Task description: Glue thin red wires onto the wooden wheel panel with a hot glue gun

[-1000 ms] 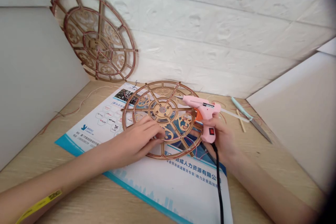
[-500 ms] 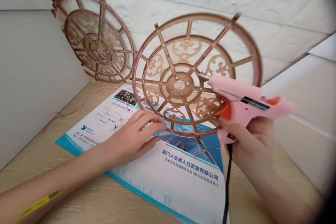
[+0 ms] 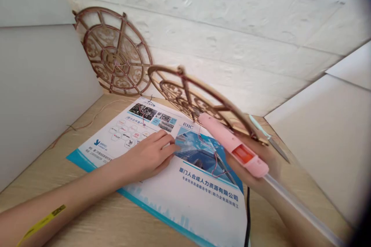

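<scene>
My right hand (image 3: 255,175) grips a pink hot glue gun (image 3: 223,135), seen from above, with a translucent glue stick (image 3: 301,206) jutting from its back. Gun and frame hide most of its fingers. A bronze-coloured round openwork frame (image 3: 228,102) is steeply tilted behind the gun, whose nozzle is close to its middle; whether they touch I cannot tell. What holds the frame up is hidden. My left hand (image 3: 153,152) lies on a printed leaflet (image 3: 199,216), fingers loosely bent and apart, with nothing visible in them. A thin red wire (image 3: 216,158) hangs over the leaflet's picture.
A second round frame (image 3: 116,60) with red wires leans against the white wall (image 3: 232,27) at the back left. Loose wire (image 3: 87,121) runs over the wooden tabletop (image 3: 95,216). A knife with a pale green handle (image 3: 257,123) lies at the right. A black cord (image 3: 247,216) hangs near the leaflet's right edge.
The near frame has tipped from facing me to nearly edge-on, apart from my left hand. The glue gun has turned so its top and back show. The knife has come into view.
</scene>
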Tool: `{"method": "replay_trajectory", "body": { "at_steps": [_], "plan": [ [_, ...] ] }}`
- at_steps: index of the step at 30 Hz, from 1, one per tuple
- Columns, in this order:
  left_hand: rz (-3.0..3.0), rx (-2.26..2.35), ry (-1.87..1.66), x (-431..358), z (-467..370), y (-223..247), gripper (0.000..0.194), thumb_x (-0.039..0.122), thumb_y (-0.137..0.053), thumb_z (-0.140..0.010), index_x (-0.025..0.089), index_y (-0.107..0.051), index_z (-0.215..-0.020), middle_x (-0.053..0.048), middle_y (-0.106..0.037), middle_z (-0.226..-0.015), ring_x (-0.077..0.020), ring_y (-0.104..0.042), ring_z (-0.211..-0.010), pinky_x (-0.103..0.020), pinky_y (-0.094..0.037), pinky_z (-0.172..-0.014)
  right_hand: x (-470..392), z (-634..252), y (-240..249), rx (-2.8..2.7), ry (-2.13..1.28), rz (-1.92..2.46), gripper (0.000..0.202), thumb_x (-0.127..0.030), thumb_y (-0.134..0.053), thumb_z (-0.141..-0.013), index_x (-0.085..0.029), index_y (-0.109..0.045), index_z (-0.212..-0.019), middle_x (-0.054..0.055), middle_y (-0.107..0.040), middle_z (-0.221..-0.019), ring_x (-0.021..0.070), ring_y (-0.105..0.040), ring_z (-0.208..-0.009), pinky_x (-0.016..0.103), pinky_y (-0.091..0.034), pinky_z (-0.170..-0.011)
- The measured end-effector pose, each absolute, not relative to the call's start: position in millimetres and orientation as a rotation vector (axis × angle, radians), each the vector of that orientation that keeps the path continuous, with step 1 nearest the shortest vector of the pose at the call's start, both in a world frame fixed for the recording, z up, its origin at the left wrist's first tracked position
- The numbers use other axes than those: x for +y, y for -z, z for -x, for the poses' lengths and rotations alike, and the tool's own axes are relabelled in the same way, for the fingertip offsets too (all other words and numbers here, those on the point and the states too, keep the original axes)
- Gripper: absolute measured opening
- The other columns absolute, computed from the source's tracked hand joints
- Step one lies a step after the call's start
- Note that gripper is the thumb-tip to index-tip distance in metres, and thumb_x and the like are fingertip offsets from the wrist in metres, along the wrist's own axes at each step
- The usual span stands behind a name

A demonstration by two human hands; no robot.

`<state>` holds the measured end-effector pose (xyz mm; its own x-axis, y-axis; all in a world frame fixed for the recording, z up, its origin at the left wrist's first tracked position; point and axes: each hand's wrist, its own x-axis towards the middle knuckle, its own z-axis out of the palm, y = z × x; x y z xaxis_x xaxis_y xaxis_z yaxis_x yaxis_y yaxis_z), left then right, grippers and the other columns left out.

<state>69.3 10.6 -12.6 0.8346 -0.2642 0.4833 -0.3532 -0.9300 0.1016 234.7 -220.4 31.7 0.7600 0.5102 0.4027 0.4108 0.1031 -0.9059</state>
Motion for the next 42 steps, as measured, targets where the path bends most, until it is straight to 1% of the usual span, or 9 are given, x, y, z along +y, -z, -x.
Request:
{"method": "replay_trajectory", "body": {
  "at_steps": [2,5,9,13,18,27,31,34,42],
  "plan": [
    [-2.830,-0.468,-0.723,11,-70,15,0.023,0.012,-0.046,-0.103,0.014,-0.062,-0.119,-0.011,-0.065,-0.106,-0.0245,-0.057,-0.100,-0.039,-0.054,-0.085,-218,-235,-32,-0.766,0.028,1.524,0.029,-0.021,-0.096,-0.056,-0.032,-0.076,-0.074,0.002,-0.077,-0.095,0.0298,-0.071,-0.095,0.044,-0.060,-0.094],
    [-2.838,-0.439,-0.737,10,-70,18,0.022,0.012,-0.045,-0.103,0.014,-0.062,-0.116,-0.011,-0.065,-0.104,-0.0251,-0.057,-0.100,-0.039,-0.053,-0.084,-211,-236,-33,-0.683,0.176,1.464,0.032,-0.013,-0.089,-0.063,-0.028,-0.074,-0.088,0.000,-0.074,-0.092,0.0226,-0.069,-0.083,0.035,-0.060,-0.081],
    [-2.859,-0.401,-0.725,11,-69,16,0.023,0.013,-0.046,-0.103,0.014,-0.062,-0.119,-0.010,-0.066,-0.103,-0.0245,-0.057,-0.100,-0.037,-0.052,-0.085,-201,-239,-42,-0.566,0.106,1.270,0.038,-0.018,-0.083,-0.070,-0.031,-0.068,-0.103,-0.001,-0.073,-0.116,0.0223,-0.069,-0.108,0.034,-0.059,-0.087],
    [-2.851,-0.420,-0.760,11,-67,11,0.028,0.011,-0.045,-0.101,0.014,-0.061,-0.124,-0.007,-0.066,-0.094,-0.0219,-0.059,-0.090,-0.033,-0.053,-0.077,-197,-243,-47,-0.410,-0.108,1.178,0.045,-0.015,-0.079,-0.065,-0.033,-0.067,-0.105,-0.003,-0.073,-0.123,0.0234,-0.071,-0.109,0.032,-0.063,-0.074],
    [-2.850,-0.532,-0.848,8,-65,9,0.042,0.007,-0.046,-0.097,0.016,-0.054,-0.137,-0.002,-0.063,-0.083,-0.0191,-0.060,-0.079,-0.029,-0.051,-0.071,-196,-243,-40,-0.271,-0.242,1.179,0.051,-0.016,-0.081,-0.059,-0.029,-0.067,-0.107,-0.001,-0.076,-0.110,0.0247,-0.074,-0.098,0.031,-0.066,-0.066],
    [-3.009,-0.582,-0.946,11,-59,15,0.040,0.011,-0.047,-0.096,0.018,-0.053,-0.135,-0.001,-0.062,-0.079,-0.0205,-0.060,-0.072,-0.032,-0.048,-0.059,-191,-229,-37,-0.138,-0.414,1.219,0.063,-0.018,-0.081,-0.057,-0.031,-0.066,-0.118,0.001,-0.075,-0.111,0.0290,-0.076,-0.100,0.029,-0.065,-0.056],
    [-3.068,-0.575,-0.972,11,-57,11,0.037,0.013,-0.043,-0.098,0.018,-0.054,-0.132,-0.001,-0.060,-0.074,-0.0211,-0.058,-0.068,-0.032,-0.044,-0.054,-193,-228,-32,-0.160,-0.411,1.209,0.058,-0.018,-0.082,-0.059,-0.031,-0.067,-0.114,0.000,-0.076,-0.109,0.0278,-0.077,-0.096,0.031,-0.067,-0.061],
    [-3.099,-0.623,-0.964,12,-55,2,0.034,0.012,-0.045,-0.098,0.019,-0.057,-0.128,-0.001,-0.062,-0.075,-0.0202,-0.058,-0.069,-0.030,-0.041,-0.053,-194,-226,-32,-0.168,-0.409,1.207,0.056,-0.017,-0.082,-0.060,-0.032,-0.067,-0.111,-0.001,-0.077,-0.111,0.0283,-0.076,-0.103,0.033,-0.069,-0.068],
    [-3.073,-0.768,-0.844,11,-55,-4,0.027,0.016,-0.056,-0.093,0.020,-0.062,-0.119,-0.002,-0.066,-0.080,-0.0186,-0.060,-0.073,-0.032,-0.040,-0.055,-194,-221,-33,-0.176,-0.424,1.215,0.067,-0.018,-0.084,-0.058,-0.033,-0.065,-0.121,-0.001,-0.076,-0.116,0.0300,-0.075,-0.108,0.038,-0.069,-0.079]
  ]
}}
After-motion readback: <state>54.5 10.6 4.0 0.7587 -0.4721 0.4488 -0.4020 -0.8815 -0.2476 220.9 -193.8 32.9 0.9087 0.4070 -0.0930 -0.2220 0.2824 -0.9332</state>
